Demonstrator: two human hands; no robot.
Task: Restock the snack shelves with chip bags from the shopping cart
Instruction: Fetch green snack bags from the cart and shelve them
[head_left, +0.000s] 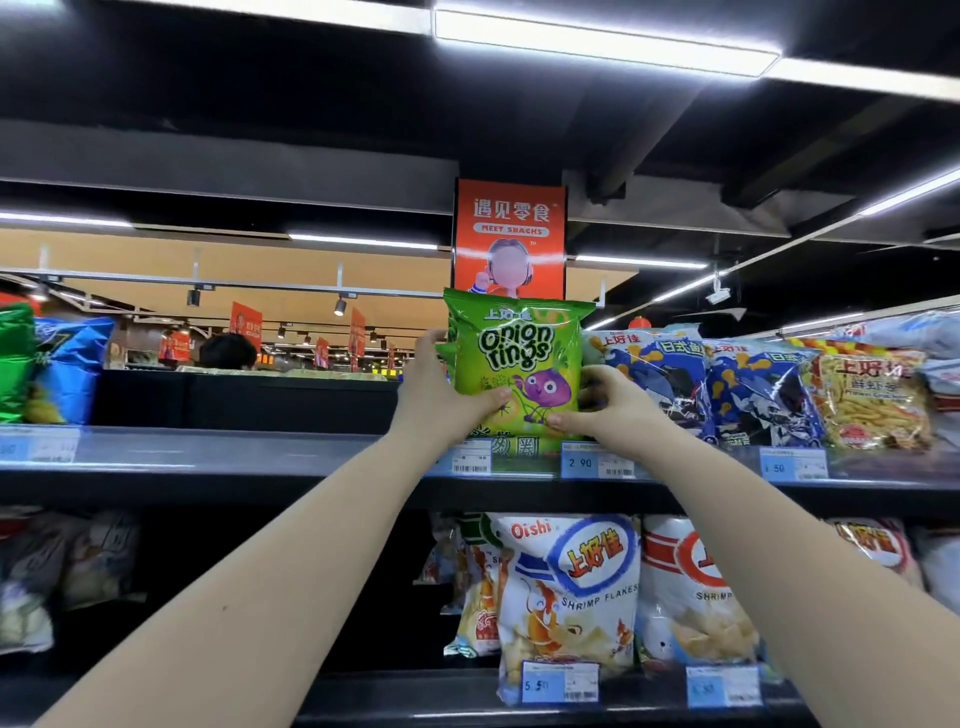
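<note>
Head view, single frame.

- Onion-rings bag (519, 364): green, upright, centre of frame. It sits at the front of the upper shelf (208, 452); its bottom edge shows through the shelf's clear front lip. A second green edge shows just behind it on the left; cannot tell whether that is another bag.
- Left hand (436, 395): left of the bag, gripping it. The thumb lies across the lower front and the fingers wrap round the left edge toward the back.
- Right hand (608, 410): right of the bag, also gripping it. The thumb presses the lower front corner and the fingers curl against the right edge.
- Both forearms rise from the bottom corners of the frame toward centre.
- Right of centre, same shelf: two blue-and-white bags (649, 374), the nearer touching the green bag's right side, then a yellow prawn-cracker bag (867, 400).
- Price tags (597, 462) are clipped along the lip below the hands.
- Far left of the shelf: a green bag and a blue bag (67, 364), well apart from the hands.
- Lower shelf (415, 691), lower centre-right: white shrimp-flakes bags (566, 597), upright.
- Upper centre: orange "Meet Snacks" sign (509, 234), above and behind the green bag.
</note>
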